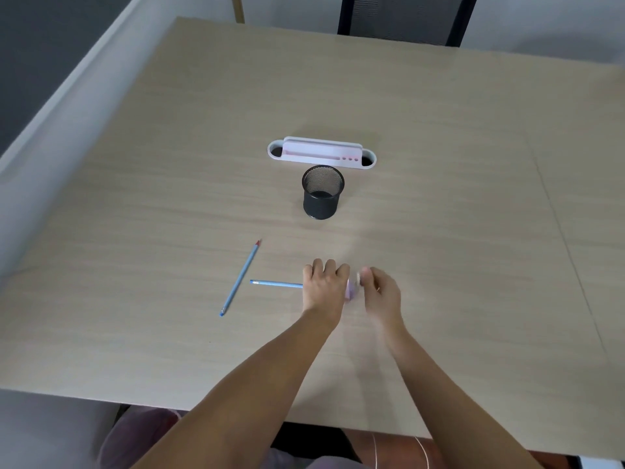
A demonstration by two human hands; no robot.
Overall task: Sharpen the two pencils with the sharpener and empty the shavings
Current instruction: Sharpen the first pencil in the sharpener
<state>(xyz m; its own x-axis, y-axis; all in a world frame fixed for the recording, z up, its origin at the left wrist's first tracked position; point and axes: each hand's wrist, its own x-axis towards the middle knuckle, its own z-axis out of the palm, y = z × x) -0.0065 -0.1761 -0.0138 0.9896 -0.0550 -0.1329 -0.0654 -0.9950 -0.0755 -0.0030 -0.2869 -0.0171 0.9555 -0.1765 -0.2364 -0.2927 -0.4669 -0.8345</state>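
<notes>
My left hand (324, 289) grips a blue pencil (275, 284) that sticks out level to the left, its eraser end away from the hand. A small pink sharpener (351, 290) shows between my two hands, mostly hidden by them. My right hand (380, 292) pinches the sharpener from the right. The pencil's tip is hidden where the hands meet. A second blue pencil (240, 277) lies slanted on the table to the left, its red-tipped end pointing away from me.
A black mesh cup (322, 194) stands upright behind my hands. Behind it sits a white and pink desk organiser (321, 154). The wooden table (456, 214) stretches wide around them. A dark chair (406, 18) stands beyond the far edge.
</notes>
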